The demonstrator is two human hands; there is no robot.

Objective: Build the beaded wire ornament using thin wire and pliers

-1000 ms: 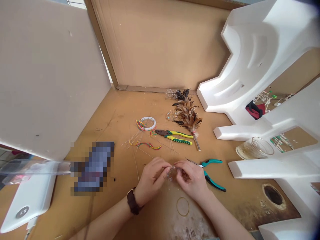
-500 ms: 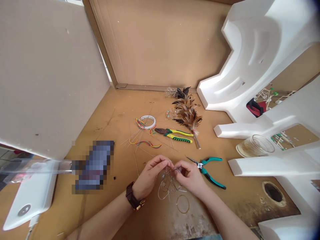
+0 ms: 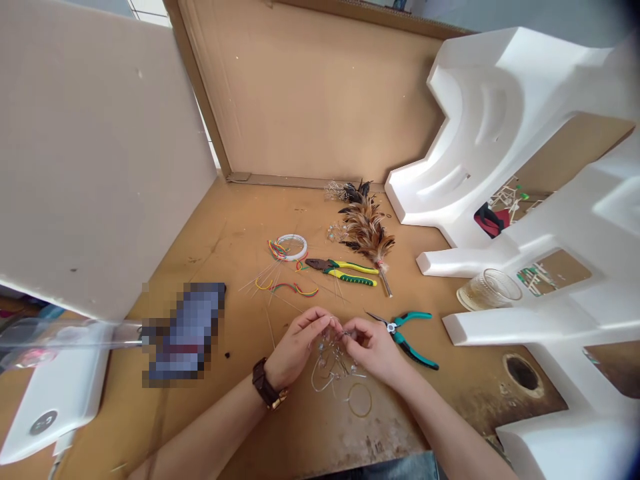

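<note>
My left hand, with a dark watch on its wrist, is closed in a pinch on thin wire. Close beside it, my right hand pinches the same tangle of thin wire with small clear beads, which hangs below the fingertips. The exact spot gripped is too small to make out. A gold wire ring lies on the table just under the tangle. Right of my right hand, teal-handled long-nose pliers lie with their handles spread. Beyond my hands are yellow-green combination pliers.
A white ring with coloured cords and thin wires lies behind my left hand. Behind stands a feather duster lying flat. A glass sits among white moulded pieces at right. The blurred phone and a white device are at left.
The view has shifted slightly, so the things at right appear further left. My hands stay together at the wire tangle, with the right fingers slightly changed in position.
</note>
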